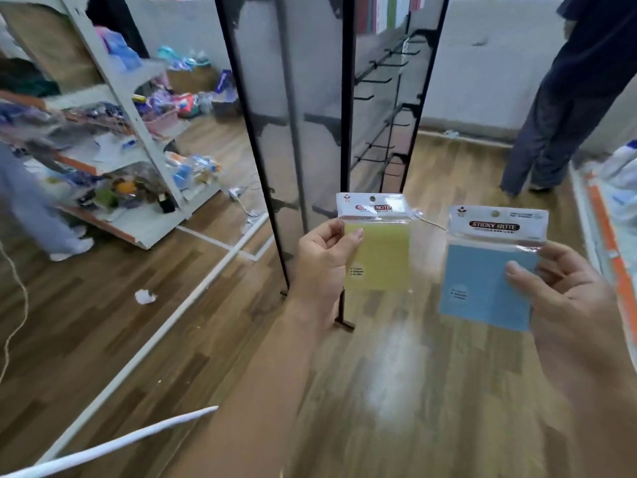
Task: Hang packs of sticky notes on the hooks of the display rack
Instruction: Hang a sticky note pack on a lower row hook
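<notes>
— What do the hands have?

— I've got one pack in each. My left hand (324, 260) pinches the yellow pack of sticky notes (382, 257) by its left edge, thumb across the front and fingers curled behind. It's upright, with the hang hole at the top.

— And the other one?

— My right hand (568, 298) holds the blue pack (482, 284) by its right edge. The thumb presses on the front and the fingers are loosely bent behind it. That pack tilts a little, top leaning left.

— Do the packs touch?

— No, there's a gap between them, and I see wooden floor (396, 391) through it.

— Where's the display rack?

— The display rack (347, 98) stands straight ahead, a black frame with grey panels. The yellow pack sits in front of its lower part. The hooks (375, 81) stick out in rows on the right-hand panel, above both packs, and every one I can make out is bare.

— Anything else close by?

— A white shelf unit (120, 98) full of goods on the left, and a person in dark trousers (551, 132) standing on the right.
</notes>
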Action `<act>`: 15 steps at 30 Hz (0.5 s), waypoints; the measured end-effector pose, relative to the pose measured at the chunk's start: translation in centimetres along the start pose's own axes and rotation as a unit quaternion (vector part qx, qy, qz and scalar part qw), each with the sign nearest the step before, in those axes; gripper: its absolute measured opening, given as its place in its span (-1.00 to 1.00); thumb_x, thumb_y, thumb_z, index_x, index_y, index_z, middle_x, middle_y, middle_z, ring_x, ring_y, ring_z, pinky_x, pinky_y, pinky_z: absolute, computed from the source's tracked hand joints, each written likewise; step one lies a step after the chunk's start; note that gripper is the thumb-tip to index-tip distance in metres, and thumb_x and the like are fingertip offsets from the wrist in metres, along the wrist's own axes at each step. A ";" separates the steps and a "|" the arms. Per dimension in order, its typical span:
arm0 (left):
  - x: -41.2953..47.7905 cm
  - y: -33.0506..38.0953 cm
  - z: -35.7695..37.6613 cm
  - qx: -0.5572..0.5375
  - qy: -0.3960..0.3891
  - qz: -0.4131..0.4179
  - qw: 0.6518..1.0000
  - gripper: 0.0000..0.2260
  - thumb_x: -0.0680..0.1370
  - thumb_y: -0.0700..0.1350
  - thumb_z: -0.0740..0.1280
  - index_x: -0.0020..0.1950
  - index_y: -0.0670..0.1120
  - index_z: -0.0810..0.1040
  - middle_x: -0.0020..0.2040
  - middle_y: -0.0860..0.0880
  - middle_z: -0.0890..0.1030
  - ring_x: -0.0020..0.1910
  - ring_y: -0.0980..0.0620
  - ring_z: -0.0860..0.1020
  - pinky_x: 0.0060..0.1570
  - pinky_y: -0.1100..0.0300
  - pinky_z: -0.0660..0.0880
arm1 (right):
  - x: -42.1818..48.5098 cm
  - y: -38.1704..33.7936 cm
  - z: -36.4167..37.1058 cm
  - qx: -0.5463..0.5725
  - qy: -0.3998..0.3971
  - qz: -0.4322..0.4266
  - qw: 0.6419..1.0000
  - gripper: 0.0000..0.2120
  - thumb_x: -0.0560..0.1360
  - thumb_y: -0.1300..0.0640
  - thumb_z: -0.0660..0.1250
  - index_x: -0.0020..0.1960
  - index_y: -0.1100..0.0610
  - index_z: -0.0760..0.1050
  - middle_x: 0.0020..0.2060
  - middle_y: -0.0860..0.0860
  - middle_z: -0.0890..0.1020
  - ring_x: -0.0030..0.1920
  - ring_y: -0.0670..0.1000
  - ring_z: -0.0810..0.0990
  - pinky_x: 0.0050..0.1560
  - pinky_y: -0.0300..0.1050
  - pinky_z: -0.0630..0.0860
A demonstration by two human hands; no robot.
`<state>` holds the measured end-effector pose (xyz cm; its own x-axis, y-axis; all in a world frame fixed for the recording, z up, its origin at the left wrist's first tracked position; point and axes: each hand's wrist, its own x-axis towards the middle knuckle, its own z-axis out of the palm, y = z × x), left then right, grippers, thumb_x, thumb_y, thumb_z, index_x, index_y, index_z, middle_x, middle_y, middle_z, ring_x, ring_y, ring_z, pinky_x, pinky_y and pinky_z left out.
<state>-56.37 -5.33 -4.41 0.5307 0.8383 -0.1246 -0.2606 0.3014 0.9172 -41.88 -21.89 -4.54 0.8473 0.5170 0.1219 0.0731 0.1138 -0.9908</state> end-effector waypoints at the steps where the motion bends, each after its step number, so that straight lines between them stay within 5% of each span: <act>1: 2.0 0.2 1.5 -0.002 0.004 0.008 1.000 -0.91 0.57 -0.33 0.30 0.06 -0.25 0.54 -0.15 -0.08 0.67 -0.26 0.07 0.63 -0.25 0.18 0.60 | 2.9 -0.1 -0.2 -0.005 -0.012 -0.004 1.000 -0.76 0.53 0.30 0.32 -0.04 -0.05 0.56 -0.26 -0.14 0.68 -0.23 -0.12 0.63 -0.26 -0.22 0.56; 11: 21.7 -0.2 11.9 -0.002 0.041 0.072 0.997 -0.87 0.58 -0.30 0.30 0.10 -0.26 0.57 -0.09 -0.11 0.70 -0.19 0.05 0.65 -0.23 0.16 0.62 | 28.5 1.4 1.9 0.007 -0.078 -0.034 0.996 -0.76 0.52 0.38 0.29 -0.01 0.04 0.50 -0.25 -0.18 0.69 -0.26 -0.21 0.60 -0.26 -0.36 0.51; 15: 31.6 -1.0 16.3 -0.002 0.034 0.069 0.997 -0.88 0.59 -0.29 0.29 0.06 -0.19 0.59 -0.10 -0.07 0.71 -0.19 0.05 0.65 -0.22 0.14 0.62 | 38.8 2.8 2.5 0.008 -0.079 -0.015 0.997 -0.77 0.53 0.37 0.30 0.03 0.06 0.51 -0.16 -0.10 0.71 -0.14 -0.09 0.64 -0.08 -0.10 0.54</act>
<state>-26.21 13.42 -3.09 0.4329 0.9012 -0.0223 -0.3307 0.1818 0.9261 -10.10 0.65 -2.41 0.7519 0.6396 0.1599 0.0873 0.1438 -0.9857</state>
